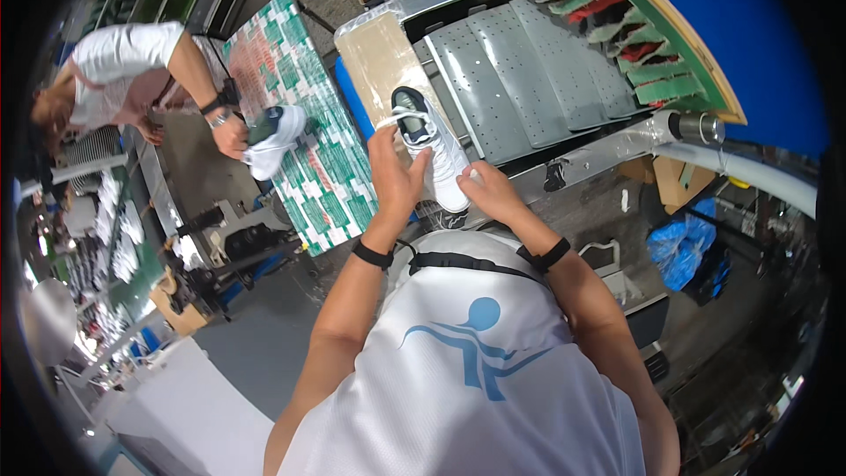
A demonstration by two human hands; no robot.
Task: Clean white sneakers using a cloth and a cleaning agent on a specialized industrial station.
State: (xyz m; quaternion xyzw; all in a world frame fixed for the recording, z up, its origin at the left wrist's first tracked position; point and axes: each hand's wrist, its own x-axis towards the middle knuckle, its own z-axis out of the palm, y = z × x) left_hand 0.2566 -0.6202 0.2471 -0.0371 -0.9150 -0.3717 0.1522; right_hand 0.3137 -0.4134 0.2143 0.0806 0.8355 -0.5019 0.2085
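A white sneaker (448,167) with a dark green-black collar lies lengthwise before me, heel end away, over the end of a tan padded board (377,51). At its left side is my left hand (398,172), thumb on the lacing and fingers closed at a white lace (401,116) that crosses the shoe opening. Close to the right side of the forefoot, my right hand (495,194) is closed, with a small white bit showing at its fingertips. What that bit is, I cannot make out.
Left stands a table covered in green-and-white printed sheet (326,185), where a co-worker's hand (231,136) holds another white sneaker (280,134). Right of the board runs a conveyor of grey perforated plates (520,79) into a green-fringed opening (630,35). A blue plastic bag (683,247) lies lower right.
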